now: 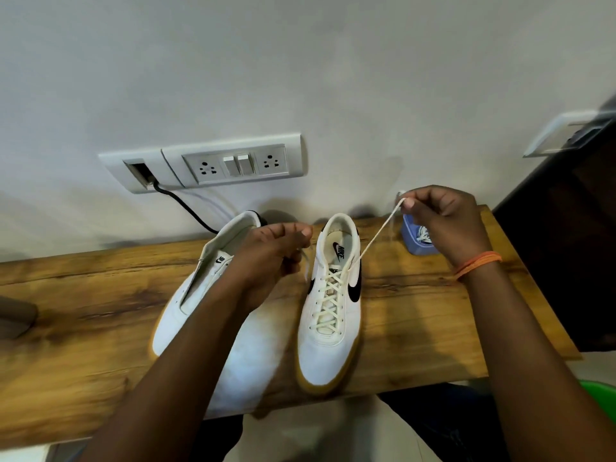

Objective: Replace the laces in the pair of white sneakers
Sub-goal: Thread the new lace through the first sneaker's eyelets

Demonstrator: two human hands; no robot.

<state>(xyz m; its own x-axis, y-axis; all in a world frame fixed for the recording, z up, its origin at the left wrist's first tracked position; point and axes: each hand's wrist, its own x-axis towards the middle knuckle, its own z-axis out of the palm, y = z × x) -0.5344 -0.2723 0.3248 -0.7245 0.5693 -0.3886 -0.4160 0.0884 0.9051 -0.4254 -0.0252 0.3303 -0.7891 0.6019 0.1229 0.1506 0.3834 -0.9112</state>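
Two white sneakers with black swooshes and gum soles stand on a wooden shelf (416, 305). The right sneaker (330, 315) carries a cream lace (328, 296) crossed through its eyelets. My right hand (443, 221) pinches one end of that lace and holds it taut, up and to the right of the shoe. My left hand (276, 251) pinches the other end beside the shoe's collar. The left sneaker (200, 295) shows no lace and lies partly under my left forearm.
A blue container (413, 240) with white laces inside stands behind my right hand. On the wall are a socket and switch panel (233, 161) and a black cable (186, 208) running down to the shelf. A dark cabinet (566, 228) stands to the right.
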